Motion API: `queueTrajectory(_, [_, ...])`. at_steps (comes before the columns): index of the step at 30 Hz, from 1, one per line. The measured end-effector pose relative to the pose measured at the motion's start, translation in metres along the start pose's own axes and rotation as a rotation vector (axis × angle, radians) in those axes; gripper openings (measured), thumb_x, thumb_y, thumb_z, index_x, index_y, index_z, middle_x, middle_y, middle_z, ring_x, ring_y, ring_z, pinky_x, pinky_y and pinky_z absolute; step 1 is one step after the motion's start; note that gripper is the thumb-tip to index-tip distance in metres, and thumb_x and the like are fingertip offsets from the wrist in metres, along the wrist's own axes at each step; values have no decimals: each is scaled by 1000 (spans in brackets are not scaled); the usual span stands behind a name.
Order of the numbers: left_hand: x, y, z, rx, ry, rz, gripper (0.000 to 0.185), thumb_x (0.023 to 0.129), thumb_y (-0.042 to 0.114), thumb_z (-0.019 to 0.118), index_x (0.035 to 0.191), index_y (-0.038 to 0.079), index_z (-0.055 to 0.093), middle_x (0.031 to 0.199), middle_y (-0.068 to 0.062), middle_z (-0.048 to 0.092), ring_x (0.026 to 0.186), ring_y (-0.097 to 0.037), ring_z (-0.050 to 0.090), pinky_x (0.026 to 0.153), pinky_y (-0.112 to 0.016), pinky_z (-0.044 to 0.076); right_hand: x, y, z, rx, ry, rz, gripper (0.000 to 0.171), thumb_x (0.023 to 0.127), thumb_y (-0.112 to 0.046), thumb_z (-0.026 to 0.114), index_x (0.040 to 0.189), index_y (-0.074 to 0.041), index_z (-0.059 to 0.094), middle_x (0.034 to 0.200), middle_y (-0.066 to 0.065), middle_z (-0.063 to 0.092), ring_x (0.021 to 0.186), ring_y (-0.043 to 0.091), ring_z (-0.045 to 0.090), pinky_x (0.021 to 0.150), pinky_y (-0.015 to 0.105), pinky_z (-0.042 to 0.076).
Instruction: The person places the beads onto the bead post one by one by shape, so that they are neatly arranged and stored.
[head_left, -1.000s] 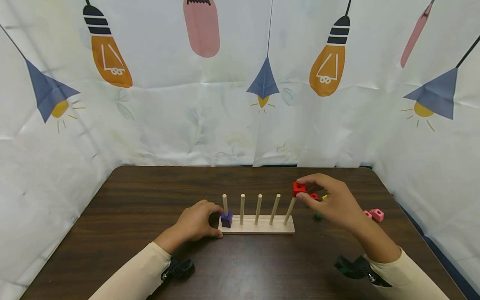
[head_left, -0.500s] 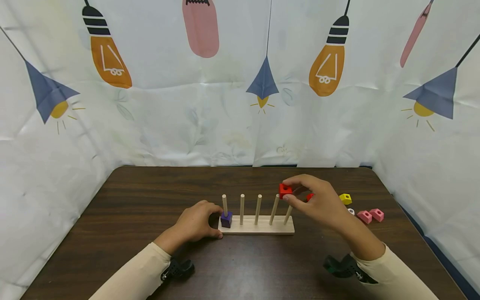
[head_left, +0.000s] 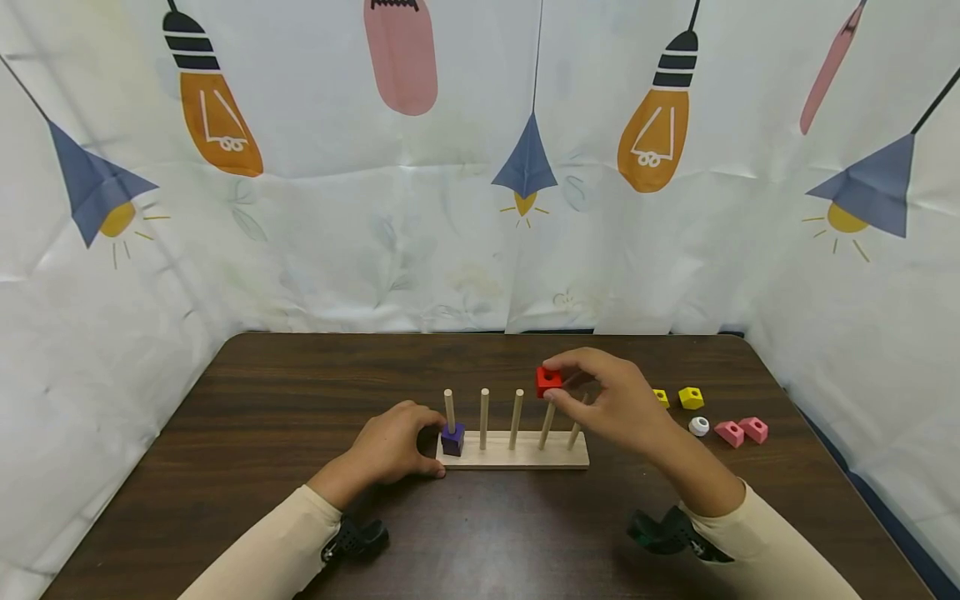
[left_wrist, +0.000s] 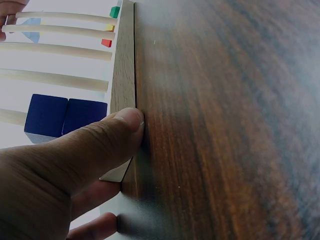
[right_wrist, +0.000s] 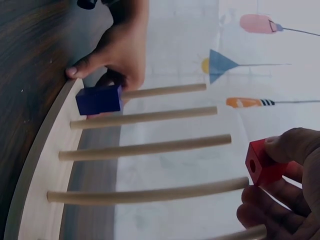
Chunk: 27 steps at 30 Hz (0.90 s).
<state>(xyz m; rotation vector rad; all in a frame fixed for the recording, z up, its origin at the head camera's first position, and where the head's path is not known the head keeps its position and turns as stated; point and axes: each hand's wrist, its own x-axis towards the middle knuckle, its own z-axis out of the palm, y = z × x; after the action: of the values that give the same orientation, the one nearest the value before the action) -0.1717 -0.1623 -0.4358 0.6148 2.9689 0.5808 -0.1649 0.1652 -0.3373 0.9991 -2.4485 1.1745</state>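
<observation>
A wooden peg board (head_left: 513,454) with a row of upright pegs stands on the table. My left hand (head_left: 393,442) grips its left end, with the thumb along the front edge in the left wrist view. Two purple blocks (left_wrist: 65,116) sit stacked on the leftmost peg, close to that hand. My right hand (head_left: 611,400) pinches a red cube (head_left: 548,382) between thumb and fingers, above the right part of the board. The cube's round hole (right_wrist: 252,166) shows in the right wrist view. Between the tips of two pegs, the cube is on neither of them.
Right of the board lie two yellow blocks (head_left: 691,397), a white bead (head_left: 699,426) and two pink blocks (head_left: 730,433). Green and red pieces (left_wrist: 114,12) show beyond the board in the left wrist view. A printed curtain (head_left: 450,250) hangs behind the table.
My right hand has carried the red cube leftward, from the rightmost peg past the tip of the one beside it. The left hand stays on the board.
</observation>
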Motion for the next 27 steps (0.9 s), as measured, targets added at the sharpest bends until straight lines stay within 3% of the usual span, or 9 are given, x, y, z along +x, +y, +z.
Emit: queueTrajectory(27, [1,0,1,2,-6,-8,57,65,42,98,114,23,75,109,8,69,104,-16,61,79,-50,54,21,-24,32,23,-23,55,34,87,-9,83,118,-11,71,111,-4,69,91,10,68,79,31,57])
